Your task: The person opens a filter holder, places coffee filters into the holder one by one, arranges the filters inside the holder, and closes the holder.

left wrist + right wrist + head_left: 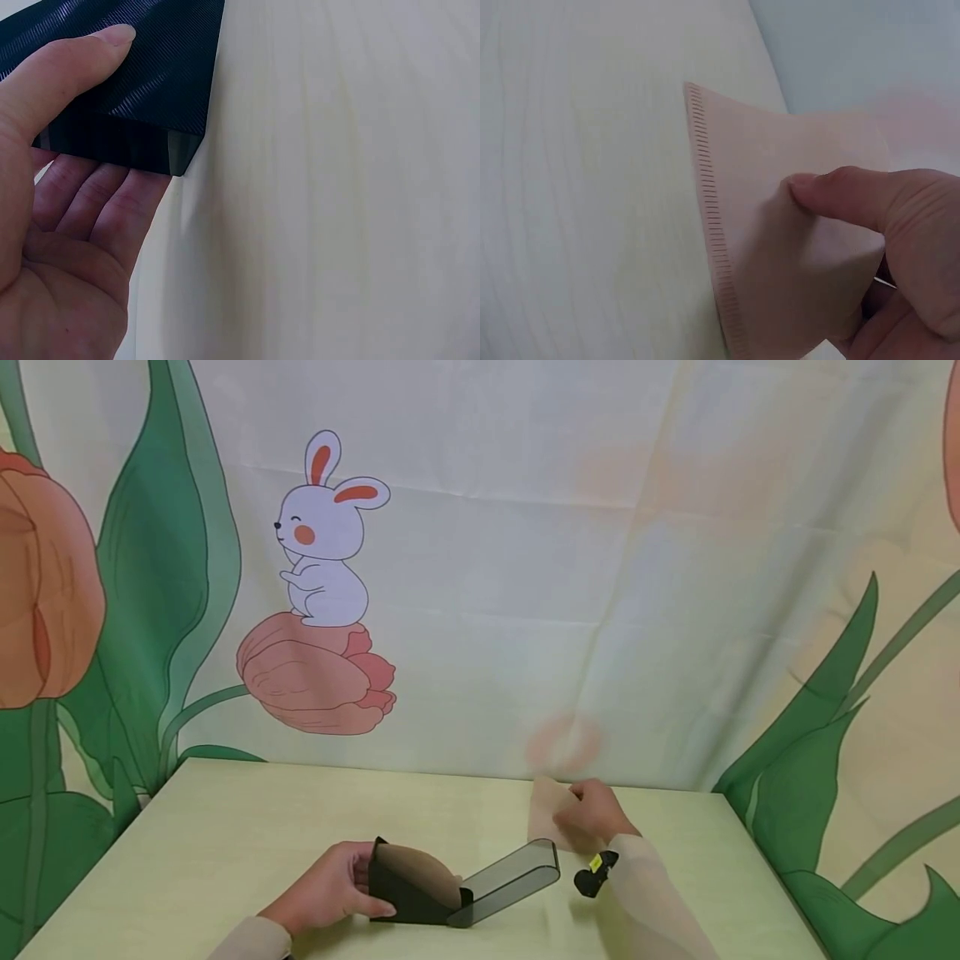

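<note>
A black filter-paper holder (405,893) sits on the table, its smoky clear lid (517,878) swung open toward the right. Brown coffee filters (420,864) show in its top. My left hand (326,883) grips the holder's left end, and in the left wrist view the thumb lies across its ribbed black side (169,67). Farther back and to the right, my right hand (598,814) pinches a brown paper coffee filter (546,814). The right wrist view shows the filter's crimped edge (711,202) and the thumb (840,196) flat on the paper; the other fingers are mostly hidden.
The pale wood-look table (262,827) ends at a hanging cloth (465,610) printed with a rabbit and tulips. A small black device with a yellow label (596,872) is at my right wrist.
</note>
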